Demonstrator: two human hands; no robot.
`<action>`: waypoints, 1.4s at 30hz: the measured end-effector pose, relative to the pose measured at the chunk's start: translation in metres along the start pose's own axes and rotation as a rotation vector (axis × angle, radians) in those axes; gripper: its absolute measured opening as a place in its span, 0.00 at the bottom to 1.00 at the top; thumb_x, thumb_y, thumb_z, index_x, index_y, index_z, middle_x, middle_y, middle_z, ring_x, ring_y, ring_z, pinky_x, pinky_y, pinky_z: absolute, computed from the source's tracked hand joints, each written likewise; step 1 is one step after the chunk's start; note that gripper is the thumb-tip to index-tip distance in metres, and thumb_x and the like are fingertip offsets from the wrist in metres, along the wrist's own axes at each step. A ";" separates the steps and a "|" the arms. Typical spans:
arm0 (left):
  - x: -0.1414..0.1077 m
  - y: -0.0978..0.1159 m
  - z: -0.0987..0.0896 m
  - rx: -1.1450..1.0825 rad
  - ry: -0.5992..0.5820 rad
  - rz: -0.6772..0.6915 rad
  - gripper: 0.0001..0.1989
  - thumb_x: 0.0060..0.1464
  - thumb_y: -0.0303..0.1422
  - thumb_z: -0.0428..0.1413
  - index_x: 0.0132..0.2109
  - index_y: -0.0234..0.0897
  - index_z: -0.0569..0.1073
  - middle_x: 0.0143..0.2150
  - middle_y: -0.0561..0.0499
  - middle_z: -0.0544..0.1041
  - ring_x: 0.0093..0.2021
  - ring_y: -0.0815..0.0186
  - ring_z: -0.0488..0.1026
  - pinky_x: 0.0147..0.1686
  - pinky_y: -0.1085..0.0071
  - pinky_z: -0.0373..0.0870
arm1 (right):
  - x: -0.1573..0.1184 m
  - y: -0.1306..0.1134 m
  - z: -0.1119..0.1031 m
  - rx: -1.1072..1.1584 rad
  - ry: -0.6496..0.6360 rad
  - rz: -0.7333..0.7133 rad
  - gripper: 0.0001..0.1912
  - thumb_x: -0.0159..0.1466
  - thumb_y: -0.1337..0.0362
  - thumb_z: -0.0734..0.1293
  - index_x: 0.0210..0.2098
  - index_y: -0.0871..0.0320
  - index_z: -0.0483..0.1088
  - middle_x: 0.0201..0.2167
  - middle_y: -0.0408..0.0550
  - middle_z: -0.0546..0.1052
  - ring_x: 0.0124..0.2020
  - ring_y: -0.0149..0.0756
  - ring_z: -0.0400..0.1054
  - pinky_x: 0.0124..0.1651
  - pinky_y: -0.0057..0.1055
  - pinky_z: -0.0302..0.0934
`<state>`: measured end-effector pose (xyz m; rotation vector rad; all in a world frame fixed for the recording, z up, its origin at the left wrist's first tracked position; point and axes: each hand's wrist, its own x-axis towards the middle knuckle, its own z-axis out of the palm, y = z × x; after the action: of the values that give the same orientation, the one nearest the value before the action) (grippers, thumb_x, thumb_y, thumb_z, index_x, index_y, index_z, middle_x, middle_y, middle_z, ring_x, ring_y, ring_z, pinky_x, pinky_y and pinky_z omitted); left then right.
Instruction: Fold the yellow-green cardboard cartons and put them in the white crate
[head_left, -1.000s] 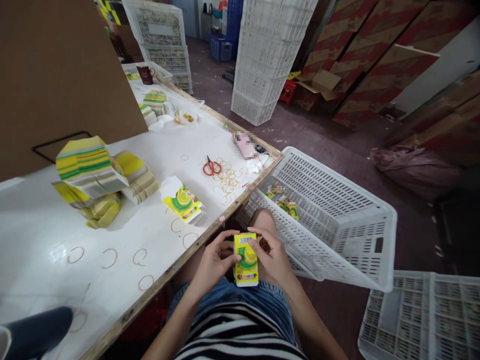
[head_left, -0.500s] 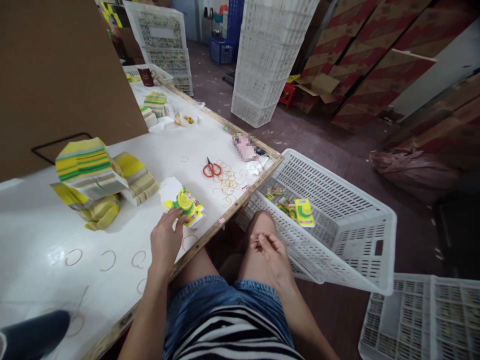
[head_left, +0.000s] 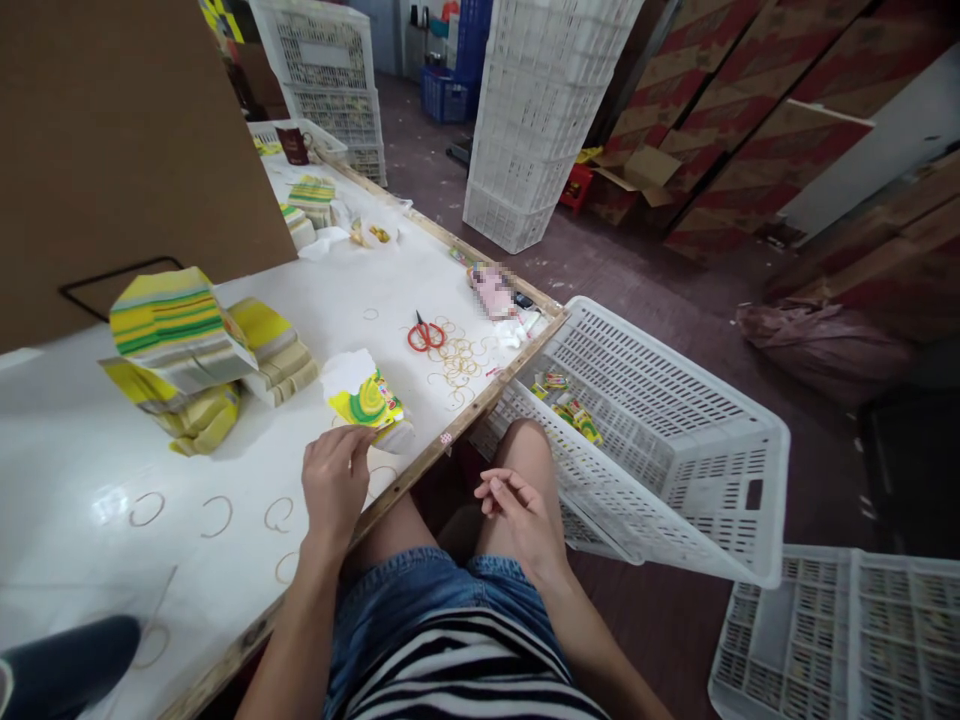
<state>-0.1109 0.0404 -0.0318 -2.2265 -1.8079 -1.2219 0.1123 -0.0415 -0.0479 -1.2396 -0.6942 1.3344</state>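
Note:
My left hand (head_left: 337, 480) rests on the table's front part with its fingers drawn together at the near edge of a small stack of yellow-and-green printed cards (head_left: 371, 402). The fingertips seem to pinch the top card's edge; the thumb is partly hidden. Over my right knee hovers my right hand (head_left: 519, 515), fingers loosely bent and apart, with nothing visible in it. Beyond the cards lie red-handled scissors (head_left: 427, 336) and a heap of tan rubber bands (head_left: 459, 362). To the right, a white plastic crate (head_left: 675, 400) holds several yellow-green packets (head_left: 576, 415).
Larger bundles of yellow-green cards (head_left: 180, 330) sit on the white table (head_left: 67, 440), near a brown cardboard panel (head_left: 135, 150). Single rubber bands lie nearer me. Stacked white crates (head_left: 544, 120) and red-brown cartons (head_left: 720, 110) stand beyond. Another crate (head_left: 832, 630) is at lower right.
My left fingers have closed and slid toward the cards' near edge. My right hand has moved left and its fingers have loosened. The packet seen higher in the crate has dropped among the others.

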 end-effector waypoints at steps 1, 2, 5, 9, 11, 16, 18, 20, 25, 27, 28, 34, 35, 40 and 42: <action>-0.005 0.007 -0.001 -0.063 0.099 0.008 0.11 0.61 0.32 0.51 0.37 0.38 0.78 0.35 0.45 0.81 0.40 0.59 0.77 0.43 0.61 0.69 | -0.001 -0.001 0.001 0.013 -0.005 0.001 0.19 0.59 0.48 0.69 0.36 0.58 0.75 0.29 0.48 0.78 0.26 0.32 0.67 0.29 0.29 0.60; -0.012 0.016 -0.002 -0.133 0.184 0.034 0.09 0.61 0.30 0.51 0.37 0.38 0.77 0.36 0.45 0.81 0.40 0.59 0.77 0.43 0.61 0.71 | -0.002 -0.002 0.003 0.035 -0.013 0.005 0.21 0.60 0.45 0.67 0.37 0.58 0.76 0.30 0.50 0.79 0.26 0.33 0.67 0.28 0.29 0.60; -0.033 0.045 0.001 -0.365 0.134 0.298 0.10 0.58 0.25 0.53 0.43 0.40 0.76 0.40 0.45 0.82 0.44 0.59 0.77 0.42 0.62 0.74 | -0.001 -0.005 0.004 0.116 -0.009 0.009 0.26 0.59 0.41 0.65 0.39 0.59 0.77 0.30 0.51 0.79 0.25 0.33 0.67 0.23 0.27 0.57; -0.052 0.072 0.014 -0.566 -0.126 0.452 0.18 0.57 0.22 0.55 0.53 0.41 0.73 0.42 0.45 0.82 0.46 0.59 0.78 0.43 0.63 0.77 | 0.002 -0.004 -0.004 0.070 0.103 -0.041 0.20 0.54 0.48 0.73 0.36 0.57 0.77 0.23 0.44 0.75 0.20 0.30 0.62 0.23 0.26 0.55; -0.057 0.075 0.020 -0.625 -0.195 0.423 0.19 0.57 0.22 0.55 0.54 0.42 0.73 0.43 0.45 0.82 0.47 0.59 0.78 0.44 0.63 0.77 | 0.003 -0.002 -0.011 0.009 0.141 -0.060 0.19 0.57 0.48 0.70 0.36 0.58 0.76 0.23 0.44 0.75 0.20 0.30 0.61 0.23 0.27 0.55; -0.066 0.076 0.027 -0.716 -0.315 0.364 0.17 0.57 0.24 0.56 0.51 0.45 0.76 0.46 0.46 0.81 0.51 0.58 0.75 0.50 0.58 0.74 | 0.001 -0.002 -0.022 -0.088 0.138 -0.066 0.17 0.59 0.49 0.69 0.37 0.57 0.76 0.27 0.45 0.77 0.25 0.34 0.66 0.28 0.29 0.61; -0.067 0.077 0.027 -0.766 -0.267 0.229 0.19 0.55 0.27 0.59 0.53 0.46 0.74 0.54 0.44 0.77 0.58 0.55 0.70 0.57 0.54 0.68 | 0.000 -0.004 -0.022 -0.111 0.138 -0.086 0.16 0.59 0.51 0.70 0.37 0.57 0.76 0.29 0.45 0.78 0.26 0.34 0.67 0.31 0.30 0.63; -0.065 0.079 0.027 -0.879 -0.198 -0.021 0.24 0.55 0.32 0.59 0.59 0.45 0.69 0.62 0.42 0.69 0.64 0.52 0.63 0.62 0.50 0.60 | -0.001 -0.006 -0.019 -0.100 0.118 -0.099 0.16 0.59 0.52 0.70 0.37 0.58 0.75 0.30 0.45 0.78 0.26 0.34 0.67 0.32 0.30 0.64; -0.052 0.080 0.029 -1.436 -0.602 -0.449 0.30 0.55 0.48 0.56 0.60 0.37 0.70 0.59 0.38 0.73 0.60 0.46 0.67 0.59 0.51 0.63 | -0.004 -0.002 -0.007 0.063 0.042 -0.056 0.15 0.55 0.54 0.74 0.35 0.56 0.72 0.25 0.42 0.77 0.24 0.32 0.67 0.31 0.28 0.63; -0.049 0.079 0.028 -1.543 -0.752 -0.474 0.31 0.52 0.49 0.58 0.58 0.35 0.72 0.56 0.38 0.76 0.59 0.45 0.69 0.58 0.53 0.64 | -0.005 0.000 -0.006 0.089 0.028 -0.043 0.15 0.54 0.54 0.74 0.34 0.56 0.72 0.25 0.42 0.77 0.24 0.32 0.68 0.31 0.28 0.64; -0.049 0.079 0.028 -1.570 -0.772 -0.479 0.30 0.52 0.48 0.59 0.57 0.36 0.73 0.55 0.38 0.76 0.58 0.45 0.69 0.58 0.53 0.64 | -0.005 0.000 -0.006 0.080 0.019 -0.043 0.15 0.54 0.54 0.74 0.33 0.56 0.72 0.26 0.43 0.78 0.26 0.33 0.69 0.33 0.29 0.64; -0.052 0.083 0.028 -1.601 -0.653 -0.525 0.29 0.49 0.44 0.63 0.56 0.37 0.74 0.56 0.39 0.75 0.57 0.47 0.70 0.57 0.55 0.65 | -0.005 -0.009 -0.012 -0.046 -0.024 -0.082 0.16 0.54 0.54 0.74 0.36 0.57 0.76 0.34 0.47 0.80 0.37 0.39 0.73 0.43 0.32 0.66; -0.053 0.084 0.029 -1.611 -0.633 -0.534 0.29 0.48 0.44 0.64 0.55 0.37 0.74 0.56 0.39 0.76 0.56 0.47 0.71 0.56 0.56 0.66 | -0.005 -0.010 -0.013 -0.052 -0.025 -0.082 0.16 0.53 0.54 0.75 0.37 0.57 0.76 0.35 0.47 0.80 0.37 0.39 0.72 0.42 0.32 0.66; -0.057 0.086 0.033 -1.579 -0.542 -0.616 0.25 0.48 0.40 0.64 0.54 0.37 0.76 0.50 0.41 0.80 0.49 0.54 0.76 0.50 0.61 0.71 | -0.009 -0.014 -0.008 -0.054 -0.007 -0.038 0.21 0.49 0.53 0.77 0.37 0.58 0.76 0.33 0.48 0.79 0.35 0.40 0.73 0.40 0.35 0.68; -0.059 0.086 0.033 -1.500 -0.515 -0.676 0.22 0.51 0.39 0.63 0.52 0.37 0.76 0.44 0.43 0.82 0.43 0.58 0.78 0.46 0.65 0.72 | -0.012 -0.016 -0.001 -0.048 -0.033 -0.024 0.20 0.49 0.53 0.77 0.35 0.59 0.75 0.32 0.48 0.79 0.34 0.42 0.73 0.42 0.38 0.69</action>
<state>-0.0221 -0.0202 -0.0512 -2.6185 -2.2477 -3.2296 0.1162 -0.0499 -0.0302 -1.2458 -0.7656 1.3279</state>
